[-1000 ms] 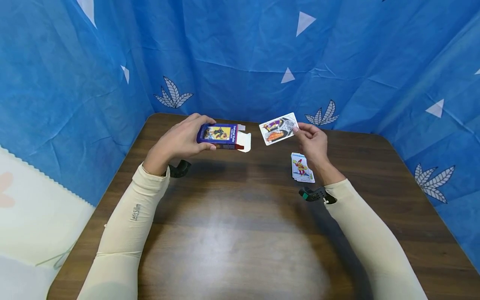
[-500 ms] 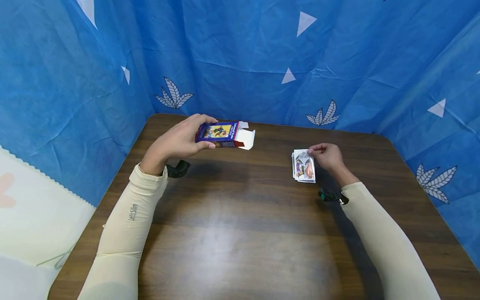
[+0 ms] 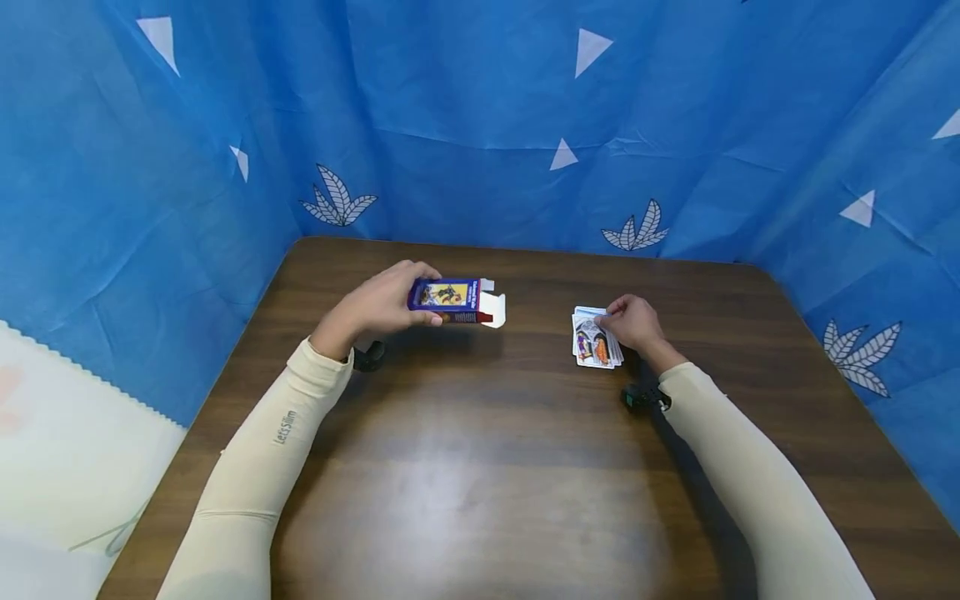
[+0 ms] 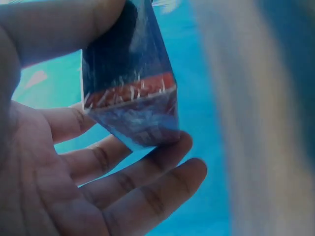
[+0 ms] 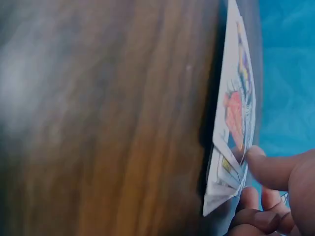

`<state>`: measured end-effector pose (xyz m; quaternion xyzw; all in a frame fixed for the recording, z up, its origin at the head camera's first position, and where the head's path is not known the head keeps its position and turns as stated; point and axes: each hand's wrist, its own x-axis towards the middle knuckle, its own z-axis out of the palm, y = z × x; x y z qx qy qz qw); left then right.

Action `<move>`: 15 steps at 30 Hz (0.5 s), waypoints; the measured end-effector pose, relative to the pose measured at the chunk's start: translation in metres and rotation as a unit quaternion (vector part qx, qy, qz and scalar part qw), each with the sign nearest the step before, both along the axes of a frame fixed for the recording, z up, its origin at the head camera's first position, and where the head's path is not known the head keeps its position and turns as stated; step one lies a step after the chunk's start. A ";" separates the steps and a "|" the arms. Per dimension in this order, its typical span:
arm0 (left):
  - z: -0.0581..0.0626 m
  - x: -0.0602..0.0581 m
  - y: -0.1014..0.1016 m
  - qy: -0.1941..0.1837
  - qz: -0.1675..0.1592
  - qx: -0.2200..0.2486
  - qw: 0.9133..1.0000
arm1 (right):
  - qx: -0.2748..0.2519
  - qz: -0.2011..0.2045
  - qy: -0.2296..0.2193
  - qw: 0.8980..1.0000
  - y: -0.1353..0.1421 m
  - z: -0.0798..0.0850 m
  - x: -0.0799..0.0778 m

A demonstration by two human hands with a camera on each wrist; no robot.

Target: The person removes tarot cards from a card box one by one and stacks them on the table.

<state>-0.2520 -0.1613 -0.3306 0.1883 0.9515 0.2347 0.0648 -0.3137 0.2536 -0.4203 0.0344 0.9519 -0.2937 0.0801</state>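
Observation:
In the head view my left hand (image 3: pixel 382 302) grips a blue-purple tarot card box (image 3: pixel 447 297) above the table, its white end flap open toward the right. Up close in the left wrist view, the thumb lies along one side of the box (image 4: pixel 130 64) and the fingers reach round beneath its end. A small, slightly uneven stack of tarot cards (image 3: pixel 592 348) lies on the table to the right of the box. My right hand (image 3: pixel 636 323) pinches the stack's upper right edge. In the right wrist view the thumb presses the cards (image 5: pixel 236 108), with the other fingers curled at their edge.
The brown wooden table (image 3: pixel 450 467) extends toward me and to both sides. A blue patterned curtain (image 3: pixel 465 100) hangs behind its far edge and along the sides. White cloth (image 3: pixel 75 467) hangs at the lower left.
My right hand has brought a single tarot card down from mid-air onto the stack and now pinches the stack's edge. The left hand still holds the box; the head view has shifted slightly.

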 end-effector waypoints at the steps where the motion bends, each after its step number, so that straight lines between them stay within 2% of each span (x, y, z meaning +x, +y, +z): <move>1: -0.008 -0.003 0.000 -0.013 0.000 -0.009 1.000 | 0.001 0.002 0.008 1.000 -0.003 0.001 0.000; 3: -0.022 -0.009 0.001 -0.033 0.006 -0.024 0.999 | -0.002 0.005 0.035 0.999 -0.008 0.003 0.000; 6: -0.037 -0.018 0.001 -0.044 0.006 -0.040 0.998 | -0.010 0.015 0.078 0.997 -0.016 0.013 0.006; 10: -0.052 -0.026 -0.004 -0.051 -0.005 -0.090 0.995 | 0.003 0.073 0.114 0.991 -0.029 0.031 0.027; 12: -0.054 -0.025 -0.008 -0.072 -0.008 -0.122 0.990 | 0.035 0.116 0.141 0.982 -0.038 0.041 0.043; 15: -0.048 -0.014 -0.012 -0.078 0.004 -0.159 0.984 | 0.111 0.161 0.212 0.958 -0.046 0.053 0.066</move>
